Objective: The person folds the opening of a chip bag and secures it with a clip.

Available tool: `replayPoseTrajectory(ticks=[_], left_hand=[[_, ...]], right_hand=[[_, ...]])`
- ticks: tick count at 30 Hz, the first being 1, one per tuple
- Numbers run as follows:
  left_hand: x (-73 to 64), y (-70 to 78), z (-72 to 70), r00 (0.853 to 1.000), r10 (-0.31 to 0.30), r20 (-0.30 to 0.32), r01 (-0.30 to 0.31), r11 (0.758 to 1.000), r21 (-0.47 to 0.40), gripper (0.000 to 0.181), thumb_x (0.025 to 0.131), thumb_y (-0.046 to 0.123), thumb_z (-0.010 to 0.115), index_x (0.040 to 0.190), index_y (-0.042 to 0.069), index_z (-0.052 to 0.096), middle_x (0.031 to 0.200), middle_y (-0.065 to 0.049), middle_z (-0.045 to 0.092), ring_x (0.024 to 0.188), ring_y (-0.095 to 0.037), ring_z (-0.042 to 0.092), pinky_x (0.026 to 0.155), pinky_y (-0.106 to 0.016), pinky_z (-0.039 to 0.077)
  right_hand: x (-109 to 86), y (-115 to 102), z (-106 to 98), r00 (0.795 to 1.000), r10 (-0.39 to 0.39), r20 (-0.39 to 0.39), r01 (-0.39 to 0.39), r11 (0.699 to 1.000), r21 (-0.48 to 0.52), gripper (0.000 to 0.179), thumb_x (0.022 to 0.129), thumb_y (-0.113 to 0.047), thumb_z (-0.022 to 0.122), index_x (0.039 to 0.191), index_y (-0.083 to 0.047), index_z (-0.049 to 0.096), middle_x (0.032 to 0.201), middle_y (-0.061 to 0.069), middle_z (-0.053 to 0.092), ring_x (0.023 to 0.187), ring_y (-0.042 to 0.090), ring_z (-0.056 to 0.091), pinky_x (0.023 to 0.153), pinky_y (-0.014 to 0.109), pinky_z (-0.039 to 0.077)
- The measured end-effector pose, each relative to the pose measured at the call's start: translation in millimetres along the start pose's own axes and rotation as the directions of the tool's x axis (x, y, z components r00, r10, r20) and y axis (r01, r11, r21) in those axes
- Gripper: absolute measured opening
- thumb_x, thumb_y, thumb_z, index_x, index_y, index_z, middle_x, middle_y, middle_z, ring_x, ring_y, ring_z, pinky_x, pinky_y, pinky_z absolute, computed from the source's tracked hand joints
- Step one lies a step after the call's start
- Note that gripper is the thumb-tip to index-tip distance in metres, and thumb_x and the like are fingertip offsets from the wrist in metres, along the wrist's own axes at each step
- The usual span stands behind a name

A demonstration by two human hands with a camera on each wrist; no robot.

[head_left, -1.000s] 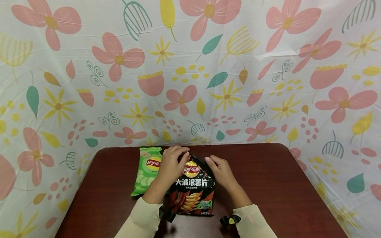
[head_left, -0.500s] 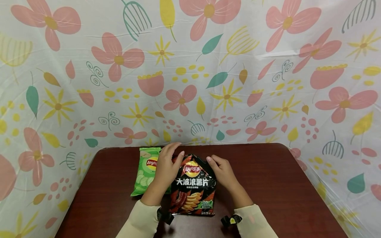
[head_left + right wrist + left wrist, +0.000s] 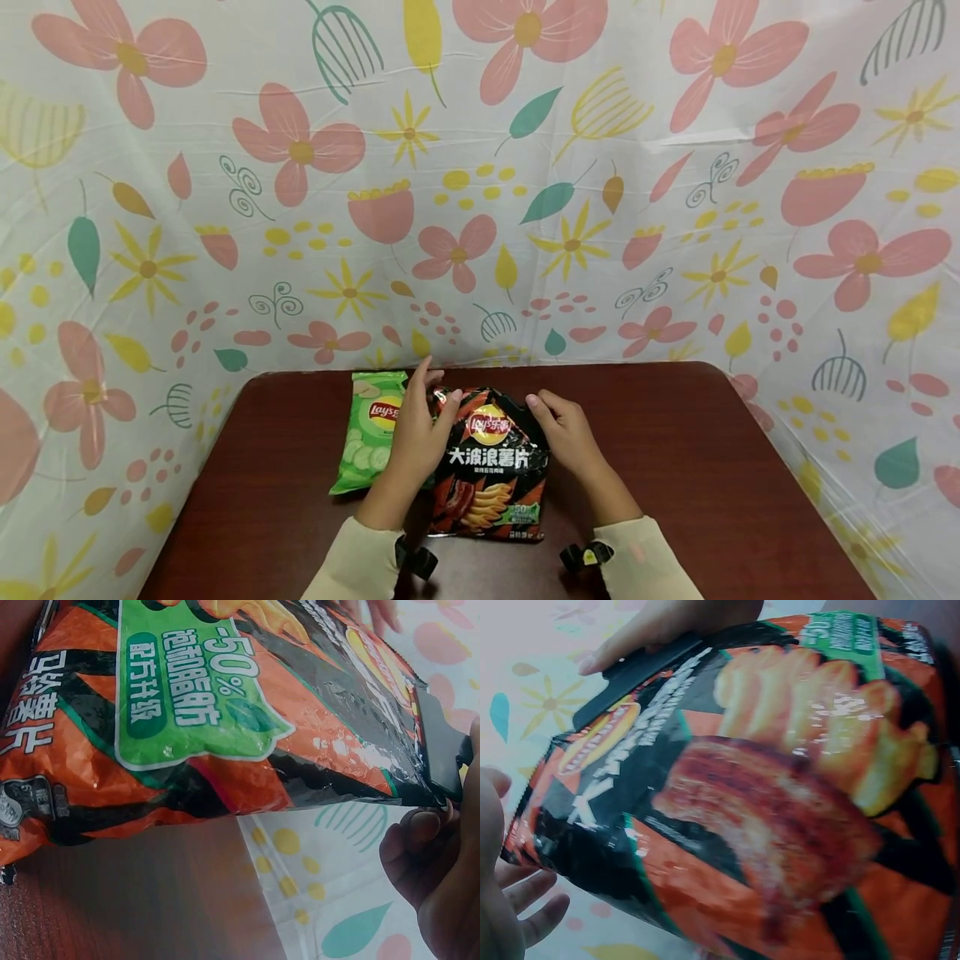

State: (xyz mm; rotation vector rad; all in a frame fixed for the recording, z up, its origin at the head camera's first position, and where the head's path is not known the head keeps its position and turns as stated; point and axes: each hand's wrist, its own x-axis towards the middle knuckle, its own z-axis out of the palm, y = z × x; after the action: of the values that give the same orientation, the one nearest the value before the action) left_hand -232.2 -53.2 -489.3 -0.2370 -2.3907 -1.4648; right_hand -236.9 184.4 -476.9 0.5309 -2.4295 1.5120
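A black and orange Lay's chip bag [image 3: 487, 483] stands tilted on the table, between the two hands. A black bag clip [image 3: 441, 742] sits across its upper right corner. My right hand [image 3: 566, 429] pinches the clip, thumb in front; its curled fingers show in the right wrist view. My left hand [image 3: 420, 429] is at the bag's upper left edge, thumb on the front side and fingers loosely extended. In the left wrist view, the fingers of the left hand [image 3: 506, 900] reach past the bag's corner; whether they touch it I cannot tell.
A green Lay's chip bag [image 3: 369, 433] lies on the brown table [image 3: 675, 467], left of the black bag and partly behind the left arm. A flower-printed cloth [image 3: 480, 250] hangs behind and at both sides of the table.
My left hand has come away from the bag's top edge, moving left and down with its fingers spreading. The black bag has shifted slightly right; the right hand keeps its hold on the clip.
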Motion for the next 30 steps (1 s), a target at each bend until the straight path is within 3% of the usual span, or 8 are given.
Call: replayPoseTrajectory(ticks=[9, 13, 16, 21, 25, 30], left_hand=[[-16.9, -11.2, 11.3, 0.995, -0.101, 0.005, 0.101, 0.995, -0.027, 0.074, 0.102, 0.056, 0.050, 0.162, 0.033, 0.013, 0.152, -0.016, 0.043, 0.127, -0.033, 0.054, 0.100, -0.056, 0.049], [-21.8, -12.4, 13.0, 0.993, -0.113, 0.019, 0.113, 0.992, -0.051, 0.073, 0.102, 0.056, 0.050, 0.162, 0.031, 0.016, 0.153, -0.014, 0.043, 0.125, -0.032, 0.054, 0.099, -0.055, 0.049], [-25.0, -13.3, 14.4, 0.992, -0.122, 0.024, 0.124, 0.990, -0.062, 0.073, 0.102, 0.056, 0.050, 0.162, 0.029, 0.018, 0.155, -0.013, 0.042, 0.132, -0.033, 0.051, 0.102, -0.057, 0.047], [-30.0, -16.2, 19.0, 0.988, -0.149, 0.049, 0.153, 0.983, -0.097, 0.075, 0.102, 0.058, 0.049, 0.162, 0.029, 0.016, 0.159, -0.014, 0.037, 0.144, -0.036, 0.042, 0.109, -0.062, 0.042], [-33.7, -20.0, 23.2, 0.985, -0.155, 0.076, 0.166, 0.972, -0.163, 0.074, 0.102, 0.056, 0.050, 0.162, 0.028, 0.017, 0.154, -0.011, 0.044, 0.137, -0.031, 0.051, 0.106, -0.056, 0.047], [-37.6, -25.6, 28.7, 0.989, -0.125, 0.080, 0.138, 0.972, -0.189, 0.068, 0.104, 0.051, 0.049, 0.161, 0.024, 0.022, 0.151, -0.008, 0.049, 0.131, -0.025, 0.057, 0.105, -0.051, 0.048]], right_hand=[[-1.2, 0, -2, 1.000, 0.022, -0.019, -0.022, 1.000, 0.020, 0.041, 0.105, -0.012, 0.053, 0.066, -0.013, 0.043, 0.060, -0.007, 0.031, 0.052, 0.000, 0.028, 0.053, 0.022, 0.030], [-0.8, 0, -3, 1.000, 0.019, -0.017, -0.019, 1.000, 0.013, 0.040, 0.106, -0.013, 0.053, 0.067, -0.013, 0.043, 0.061, -0.007, 0.031, 0.052, 0.000, 0.028, 0.053, 0.022, 0.031], [-0.2, 0, -3, 1.000, 0.012, -0.020, -0.012, 1.000, 0.004, 0.039, 0.105, -0.012, 0.053, 0.067, -0.012, 0.044, 0.061, -0.007, 0.032, 0.052, 0.000, 0.029, 0.053, 0.023, 0.032], [2.2, 25, 3, 0.999, 0.022, -0.040, -0.023, 1.000, -0.010, 0.039, 0.106, -0.012, 0.053, 0.067, -0.012, 0.044, 0.060, -0.005, 0.031, 0.052, 0.002, 0.029, 0.052, 0.024, 0.031], [3.5, 39, 7, 0.998, 0.025, -0.058, -0.026, 1.000, -0.006, 0.039, 0.106, -0.014, 0.054, 0.068, -0.015, 0.044, 0.060, -0.005, 0.031, 0.051, 0.003, 0.029, 0.051, 0.024, 0.031], [3.8, 43, 6, 0.997, 0.008, -0.072, -0.008, 1.000, 0.000, 0.038, 0.105, -0.019, 0.055, 0.069, -0.018, 0.044, 0.061, -0.005, 0.031, 0.052, 0.004, 0.030, 0.052, 0.023, 0.031]])
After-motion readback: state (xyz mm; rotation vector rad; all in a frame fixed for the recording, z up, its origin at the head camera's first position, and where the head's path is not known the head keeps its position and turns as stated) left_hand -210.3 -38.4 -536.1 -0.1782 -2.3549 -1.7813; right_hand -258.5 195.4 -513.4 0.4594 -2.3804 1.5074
